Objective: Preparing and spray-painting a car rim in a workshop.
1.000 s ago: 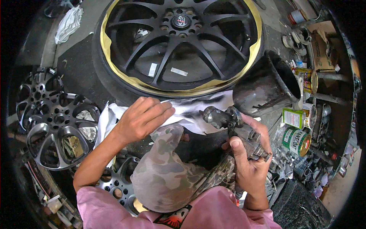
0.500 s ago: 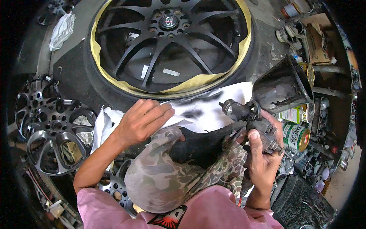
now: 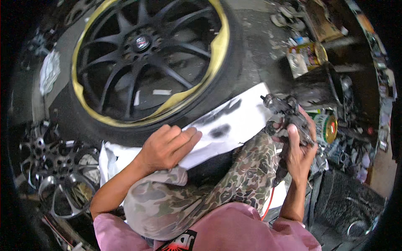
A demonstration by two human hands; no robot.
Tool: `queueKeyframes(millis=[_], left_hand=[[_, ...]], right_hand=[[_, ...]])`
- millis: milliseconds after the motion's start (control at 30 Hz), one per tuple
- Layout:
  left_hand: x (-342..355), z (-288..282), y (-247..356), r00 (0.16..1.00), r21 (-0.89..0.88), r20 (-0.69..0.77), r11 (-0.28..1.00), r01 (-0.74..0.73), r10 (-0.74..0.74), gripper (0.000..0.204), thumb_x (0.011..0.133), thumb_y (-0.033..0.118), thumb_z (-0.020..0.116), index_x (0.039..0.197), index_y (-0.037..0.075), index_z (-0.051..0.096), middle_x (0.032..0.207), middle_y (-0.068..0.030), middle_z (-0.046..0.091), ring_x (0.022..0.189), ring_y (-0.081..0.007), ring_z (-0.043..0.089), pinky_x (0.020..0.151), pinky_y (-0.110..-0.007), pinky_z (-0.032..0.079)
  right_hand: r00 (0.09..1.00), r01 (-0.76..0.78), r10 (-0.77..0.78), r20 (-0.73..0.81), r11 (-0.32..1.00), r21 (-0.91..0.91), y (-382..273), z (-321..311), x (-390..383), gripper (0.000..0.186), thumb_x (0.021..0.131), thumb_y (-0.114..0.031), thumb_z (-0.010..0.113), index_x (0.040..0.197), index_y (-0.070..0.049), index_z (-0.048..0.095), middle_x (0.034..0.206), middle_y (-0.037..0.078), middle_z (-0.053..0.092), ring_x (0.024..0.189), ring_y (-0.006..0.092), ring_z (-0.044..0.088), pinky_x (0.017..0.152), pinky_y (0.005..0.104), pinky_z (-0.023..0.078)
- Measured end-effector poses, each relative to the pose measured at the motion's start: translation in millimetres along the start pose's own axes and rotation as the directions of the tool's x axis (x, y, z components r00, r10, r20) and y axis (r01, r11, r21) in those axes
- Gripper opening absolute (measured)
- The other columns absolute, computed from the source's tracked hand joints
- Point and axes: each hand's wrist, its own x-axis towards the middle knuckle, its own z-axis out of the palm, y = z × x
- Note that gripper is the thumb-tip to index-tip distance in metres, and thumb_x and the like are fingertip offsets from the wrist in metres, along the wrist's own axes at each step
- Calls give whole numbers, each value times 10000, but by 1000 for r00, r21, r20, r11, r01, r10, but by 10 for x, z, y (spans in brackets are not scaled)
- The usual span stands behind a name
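Note:
My left hand (image 3: pixel 169 146) is closed, its fingers curled over the near side of a white sheet of paper (image 3: pixel 247 115) marked with black spray patches. A dark, paint-stained spray gun (image 3: pixel 289 119) rests in my right hand (image 3: pixel 299 150), fingers wrapped round its body and thumb on top. Its nozzle end points left, over the sheet's right end. The gun's black paint cup (image 3: pixel 312 92) sticks out to the right, blurred. Beyond the paper lies a black spoked wheel (image 3: pixel 140 62) in its tyre, with yellow masking tape (image 3: pixel 222 46) round the rim.
More wheels or wheel covers (image 3: pixel 63 192) are piled at the left, near a white cloth bundle (image 3: pixel 50 73). Paint cans (image 3: pixel 328 127) and clutter stand at the right. A red hose (image 3: pixel 268 205) runs beside my camouflage-clad leg (image 3: pixel 251 167).
The view has turned, so the wheel sits further left and tilted. The paper is now stretched at a slant, showing more of it. The spray gun has shifted right.

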Motion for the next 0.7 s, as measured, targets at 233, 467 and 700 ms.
queueKeyframes(millis=[233, 467, 700], left_hand=[[317, 757, 247, 985, -19, 164, 998, -58, 60, 469, 831, 75, 609, 1286, -38, 607, 1168, -104, 624, 813, -160, 566, 655, -271, 454], [210, 1376, 333, 852, -16, 518, 995, 100, -77, 600, 858, 106, 571, 1431, -34, 462, 1315, -134, 512, 1059, -236, 536, 862, -326, 502], [155, 893, 242, 700, -491, 713, 685, 538, -39, 783, 922, 397, 705, 1501, -14, 375, 1446, -219, 449, 1234, -349, 518, 1041, -402, 446]], right_hand=[[999, 23, -16, 30, 973, -231, 1040, -565, 446, 419, 985, -145, 645, 1381, -31, 569, 1148, 110, 661, 973, 162, 645, 819, 297, 573], [981, 154, -107, 159, 936, -317, 1569, -610, 447, 421, 928, -78, 694, 1336, -14, 617, 1107, 148, 657, 1008, 217, 616, 922, 310, 476], [994, 29, -11, 111, 987, -160, 1685, -569, 167, 408, 935, -61, 672, 1332, 8, 611, 1190, 150, 660, 1083, 227, 610, 995, 336, 447]])
